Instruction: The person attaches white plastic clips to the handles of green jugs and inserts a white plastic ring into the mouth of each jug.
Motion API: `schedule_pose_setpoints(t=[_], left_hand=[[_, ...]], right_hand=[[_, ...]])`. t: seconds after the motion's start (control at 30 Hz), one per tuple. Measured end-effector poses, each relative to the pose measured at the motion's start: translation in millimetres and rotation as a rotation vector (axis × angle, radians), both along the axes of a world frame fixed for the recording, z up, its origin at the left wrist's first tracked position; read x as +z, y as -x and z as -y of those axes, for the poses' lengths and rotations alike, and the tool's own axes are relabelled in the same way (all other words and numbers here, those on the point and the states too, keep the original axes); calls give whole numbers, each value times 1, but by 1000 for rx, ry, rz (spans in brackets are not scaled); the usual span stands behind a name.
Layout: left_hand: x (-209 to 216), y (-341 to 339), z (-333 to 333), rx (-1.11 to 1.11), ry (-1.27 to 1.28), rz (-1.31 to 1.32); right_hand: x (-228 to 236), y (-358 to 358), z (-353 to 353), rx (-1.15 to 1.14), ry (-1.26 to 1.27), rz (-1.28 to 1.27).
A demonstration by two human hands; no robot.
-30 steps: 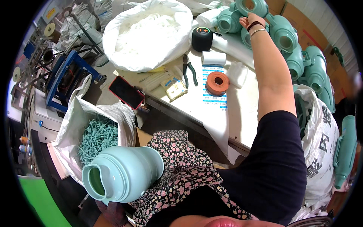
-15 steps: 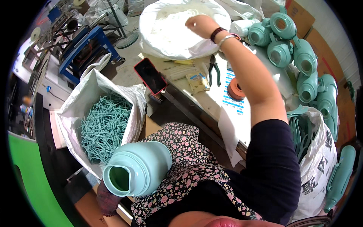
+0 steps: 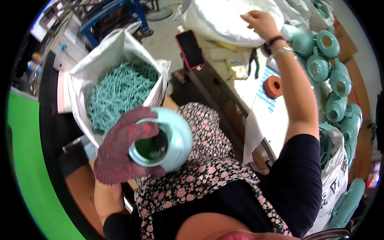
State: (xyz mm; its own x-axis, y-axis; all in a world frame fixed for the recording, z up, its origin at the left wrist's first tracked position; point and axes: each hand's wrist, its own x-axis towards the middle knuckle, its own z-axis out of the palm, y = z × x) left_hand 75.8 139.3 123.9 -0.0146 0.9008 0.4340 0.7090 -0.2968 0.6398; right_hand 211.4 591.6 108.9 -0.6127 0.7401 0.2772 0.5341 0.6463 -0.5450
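My left hand [image 3: 120,146], in a dark red work glove, grips a hollow teal plastic jug body [image 3: 180,138] around its open mouth, in front of my lap. The mouth faces up toward me, and the inside looks dark green. My bare right hand [image 3: 262,25] is stretched out over the near right part of a big white sack [image 3: 190,20] with white contents. Its fingers are curled together; whatever they hold, if anything, is too small to make out.
A white bag [image 3: 82,86] of thin teal plastic sticks [image 3: 120,88] stands left. The worktable carries a phone [image 3: 190,49], pliers [image 3: 253,63], an orange tape roll [image 3: 273,87] and printed sheets. Teal jug bodies [image 3: 319,68] line the right, beside a sack [image 3: 336,164] of teal parts.
My left hand has come up from under the jug body to grip around its mouth. My right hand has stayed over the white sack, curled. The whole view has shifted.
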Motion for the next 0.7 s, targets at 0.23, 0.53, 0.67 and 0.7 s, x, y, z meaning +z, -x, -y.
schedule_pose_setpoints(t=[0.23, 0.53, 0.67, 0.7], left_hand=[[-3, -11, -7, -14, 34, -240], [16, -46, 8, 92, 161, -542], [11, -50, 17, 78, 72, -577], [10, -49, 19, 60, 71, -570]], right_hand=[[27, -36, 245, 1348, -460, -190], [44, -79, 304, 974, -438, 48], [39, -79, 310, 1016, -426, 88], [38, -78, 311, 1037, -432, 85]])
